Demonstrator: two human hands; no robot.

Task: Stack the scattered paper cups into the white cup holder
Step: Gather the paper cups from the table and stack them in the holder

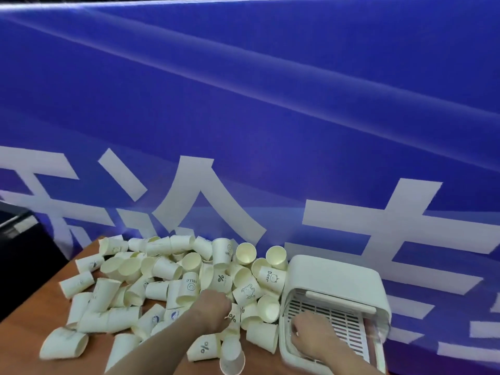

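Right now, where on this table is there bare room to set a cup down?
Bare brown wooden tabletop shows along the near left edge, left of the pile of cream paper cups. A smaller patch lies between the near cups and the white plastic cup holder. Elsewhere it is crowded.

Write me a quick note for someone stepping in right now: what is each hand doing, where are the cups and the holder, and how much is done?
Left hand: reaching into the pile of paper cups, fingers curled at a cup with a percent sign; a firm grip cannot be confirmed.
Right hand: resting inside the white cup holder, on its slotted tray; fingers blurred.
Cups: loose, mostly on their sides, heaped across the wooden table left of the holder.
Holder: at the right, open toward the person.
Done: no stacked cups visible in the holder.
Left: nearly the whole pile.
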